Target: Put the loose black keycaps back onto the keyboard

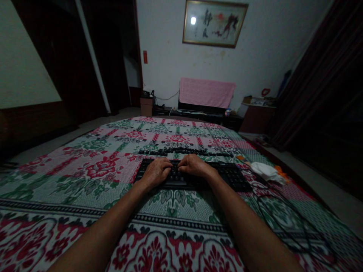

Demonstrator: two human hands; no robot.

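In front of me a long black keyboard (181,182) lies flat on the flowered cover (102,166), its long side toward me and its number pad at my right; it is too dark for me to tell whether every key is in place. Just beyond its far edge, small black pieces (195,151) lie strung out in an uneven row.

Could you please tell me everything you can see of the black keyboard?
The keyboard is long, black and plastic-looking, with rows of keys. It lies flat on the flowered cloth, crosswise before the person, just nearer than a row of small black pieces. The left hand and right hand rest on it, hiding some keys; dimness blurs the rest.
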